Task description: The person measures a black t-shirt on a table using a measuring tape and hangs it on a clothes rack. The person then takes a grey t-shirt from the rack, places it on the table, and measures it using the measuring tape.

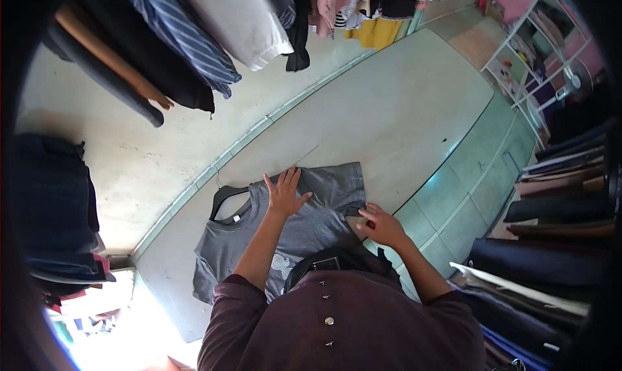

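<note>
While the left hand (284, 195) lies spread over its upper front, palm down and fingers fanned apart, a grey short-sleeved T-shirt (306, 231) rests nearly flat on the pale bench (389, 112), just in front of the person. The right hand (383, 227) is beside the lower edge of the shirt's right-hand sleeve (340, 183), its fingers bent; whether it pinches the cloth cannot be told. A black hanger (223, 195) shows at the neckline, its thin metal hook pointing towards the wall, and a small white label (236, 219) sits inside the collar. Part of a pale print (280, 265) is visible lower on the front, beside the left forearm.

Nearest the shirt's hem is the person's dark buttoned top (343, 306). Along the wall side hang long garments, among them blue striped trousers (191, 31) and a white pair (243, 24), with a yellow garment (374, 33) farther along. Dark blue jeans (52, 202) hang at the far left. Beyond the bench's right edge lies a green tiled floor (447, 206), then a row of folded trousers (531, 261), with a fan (573, 78) near a white metal rack (518, 44).
</note>
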{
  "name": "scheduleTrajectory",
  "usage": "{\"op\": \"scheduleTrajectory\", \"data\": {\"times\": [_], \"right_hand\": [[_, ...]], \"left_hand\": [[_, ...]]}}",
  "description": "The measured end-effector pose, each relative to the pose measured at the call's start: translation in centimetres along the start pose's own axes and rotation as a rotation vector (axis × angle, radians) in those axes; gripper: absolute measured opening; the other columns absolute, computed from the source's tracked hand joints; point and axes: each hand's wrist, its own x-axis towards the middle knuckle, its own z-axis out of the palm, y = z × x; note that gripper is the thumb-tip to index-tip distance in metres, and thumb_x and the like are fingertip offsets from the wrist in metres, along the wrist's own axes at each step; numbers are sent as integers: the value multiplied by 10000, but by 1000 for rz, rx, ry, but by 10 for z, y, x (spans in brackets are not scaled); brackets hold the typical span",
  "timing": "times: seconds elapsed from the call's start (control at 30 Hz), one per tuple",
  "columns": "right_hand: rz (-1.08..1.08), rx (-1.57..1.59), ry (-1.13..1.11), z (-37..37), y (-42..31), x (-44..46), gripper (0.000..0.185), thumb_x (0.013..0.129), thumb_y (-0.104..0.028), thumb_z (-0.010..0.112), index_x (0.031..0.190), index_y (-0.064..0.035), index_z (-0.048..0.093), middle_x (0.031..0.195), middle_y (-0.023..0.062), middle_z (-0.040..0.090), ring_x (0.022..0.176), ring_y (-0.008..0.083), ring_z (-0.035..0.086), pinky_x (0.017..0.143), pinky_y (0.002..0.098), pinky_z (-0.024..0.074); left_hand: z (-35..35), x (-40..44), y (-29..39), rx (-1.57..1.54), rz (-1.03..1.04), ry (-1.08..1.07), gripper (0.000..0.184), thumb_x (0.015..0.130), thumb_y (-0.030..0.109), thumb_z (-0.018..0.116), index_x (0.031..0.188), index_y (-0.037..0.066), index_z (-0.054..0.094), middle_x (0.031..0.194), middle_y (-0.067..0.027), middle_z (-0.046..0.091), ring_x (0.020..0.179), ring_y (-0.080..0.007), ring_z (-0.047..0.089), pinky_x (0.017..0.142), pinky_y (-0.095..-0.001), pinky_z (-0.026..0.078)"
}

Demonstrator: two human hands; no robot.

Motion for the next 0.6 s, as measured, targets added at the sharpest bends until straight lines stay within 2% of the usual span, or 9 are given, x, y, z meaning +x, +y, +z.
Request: {"op": "scheduleTrajectory", "data": {"times": [0.07, 0.1, 0.13, 0.2, 0.27, 0.33, 0.37, 0.5, 0.6], "right_hand": [[31, 553, 172, 8, 4, 6, 353, 796, -292, 568, 1091, -98, 552, 1013, 73, 523, 652, 174, 521, 620, 277, 429], [56, 805, 130, 10, -3, 9, 329, 841, -293, 548, 1093, -87, 509, 868, 33, 470, 674, 109, 455, 608, 240, 380], [64, 815, 142, 10, -10, 11, 329, 841, -293, 548, 1093, -87, 509, 868, 33, 470, 674, 109, 455, 608, 240, 380], [309, 1333, -120, -1, -37, 13, 358, 847, -264, 551, 1120, -74, 420, 898, 24, 470, 742, 92, 433, 637, 222, 370], [207, 1220, -96, 27, -35, 22, 368, 867, -273, 515, 1125, -66, 353, 928, 37, 474, 817, 105, 450, 673, 242, 387], [-58, 1045, 107, 47, -36, 26, 336, 895, -245, 454, 1148, -60, 333, 951, 27, 459, 808, 92, 441, 614, 262, 389], [-50, 1052, 109, 48, -38, 28, 336, 895, -245, 454, 1148, -60, 333, 951, 27, 459, 808, 92, 441, 614, 262, 389], [24, 972, 61, 45, -40, 34, 311, 876, -223, 477, 1103, -40, 369, 871, 100, 513, 774, 167, 517, 659, 297, 415], [42, 778, 83, 25, -43, 36, 283, 847, -200, 501, 1067, -42, 421, 808, 142, 533, 775, 245, 549, 695, 326, 432]], "left_hand": [[-2, -2, 7, -36, -13, 74, 659, 792, 505, 467, 1303, 113, 328, 1355, -57, 295, 1231, -233, 291, 976, -635, -3], [-13, -7, 20, -98, 40, 162, 630, 785, 472, 505, 1278, 105, 367, 1311, -79, 355, 1193, -252, 343, 985, -599, 79], [-19, -10, 32, -162, 94, 247, 602, 777, 440, 544, 1252, 97, 406, 1266, -101, 415, 1156, -271, 395, 995, -564, 160], [-17, -20, 49, -600, 200, 113, 433, 788, 333, 596, 1126, 70, 536, 1057, -104, 569, 954, -251, 547, 885, -417, 390], [-20, -33, 68, -1056, -160, -370, 253, 807, 229, 603, 977, 42, 615, 829, -48, 631, 734, -137, 580, 658, -287, 465], [-2, -39, 67, -1222, -221, -366, 209, 815, 207, 597, 927, 33, 626, 781, -34, 629, 701, -105, 566, 641, -259, 460], [-3, -39, 67, -1396, -294, -349, 177, 822, 185, 591, 876, 24, 638, 733, -20, 627, 668, -73, 551, 623, -231, 454], [-13, -32, 52, -1461, -289, -415, 153, 803, 160, 607, 828, 14, 646, 730, -7, 631, 660, -62, 550, 616, -224, 453], [-12, -13, 36, -949, -262, -234, 107, 745, 174, 638, 784, 80, 670, 696, -36, 636, 639, -107, 580, 610, -263, 462]]}}
